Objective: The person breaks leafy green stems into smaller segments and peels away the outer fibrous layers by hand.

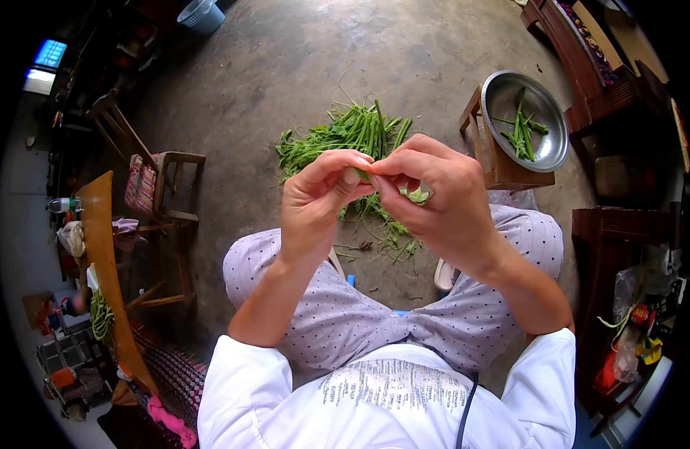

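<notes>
My left hand (315, 185) and my right hand (444, 196) meet in front of me, thumbs and forefingers pinched together at the tips. Between them is a short piece of green stem (364, 176), mostly covered by the fingers. Pale green leafy bits (417, 196) show under the curled fingers of my right hand. Beyond and below my hands, a heap of long green vegetable stems (349, 129) lies on the concrete floor. Loose thin tendrils and leaf scraps (394, 238) are strewn nearer my feet.
At the right, a metal basin (552, 112) holding several cut green stems rests on a wooden stool (502, 177). A wooden chair (159, 168) and a table edge (104, 247) stand at the left. Dark wooden furniture (618, 224) lines the right side. A blue basket (201, 16) is far back.
</notes>
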Available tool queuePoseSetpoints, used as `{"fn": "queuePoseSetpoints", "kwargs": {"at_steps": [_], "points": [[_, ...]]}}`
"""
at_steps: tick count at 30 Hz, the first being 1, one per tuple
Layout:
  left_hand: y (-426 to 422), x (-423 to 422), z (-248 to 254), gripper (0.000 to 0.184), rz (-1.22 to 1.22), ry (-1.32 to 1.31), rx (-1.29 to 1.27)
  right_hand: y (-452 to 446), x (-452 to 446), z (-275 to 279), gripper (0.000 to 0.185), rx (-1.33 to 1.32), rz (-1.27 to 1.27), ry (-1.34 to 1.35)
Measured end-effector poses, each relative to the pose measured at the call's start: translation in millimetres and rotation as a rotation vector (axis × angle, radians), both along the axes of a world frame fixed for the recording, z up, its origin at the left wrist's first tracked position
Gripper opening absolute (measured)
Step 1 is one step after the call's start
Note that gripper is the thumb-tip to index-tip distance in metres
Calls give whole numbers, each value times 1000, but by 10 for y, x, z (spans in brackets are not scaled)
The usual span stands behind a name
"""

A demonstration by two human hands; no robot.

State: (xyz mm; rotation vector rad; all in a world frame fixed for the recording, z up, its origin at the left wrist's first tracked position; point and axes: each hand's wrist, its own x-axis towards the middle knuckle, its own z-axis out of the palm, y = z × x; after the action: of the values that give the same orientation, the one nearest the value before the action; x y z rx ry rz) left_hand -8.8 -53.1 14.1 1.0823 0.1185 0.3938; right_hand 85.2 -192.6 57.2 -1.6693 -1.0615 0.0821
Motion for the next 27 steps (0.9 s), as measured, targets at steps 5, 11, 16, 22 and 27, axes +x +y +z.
{"fn": "queuePoseSetpoints", "kwargs": {"at_steps": [5, 11, 16, 22, 27], "points": [[-12, 2, 15, 14, 3, -21, 14, -4, -6, 19, 9, 1, 15, 98], [-55, 14, 36, 15, 56, -72, 77, 22, -32, -34, 11, -5, 1, 310], [-48, 49, -6, 17, 126, -110, 233, 65, -64, -50, 10, 72, -77, 250], [-74, 38, 49, 16, 178, -50, 57, 66, -20, -130, 9, 86, -33, 494], [40, 14, 38, 18, 129, -23, -95, 14, 109, -92, 8, 171, 192, 666]]}}
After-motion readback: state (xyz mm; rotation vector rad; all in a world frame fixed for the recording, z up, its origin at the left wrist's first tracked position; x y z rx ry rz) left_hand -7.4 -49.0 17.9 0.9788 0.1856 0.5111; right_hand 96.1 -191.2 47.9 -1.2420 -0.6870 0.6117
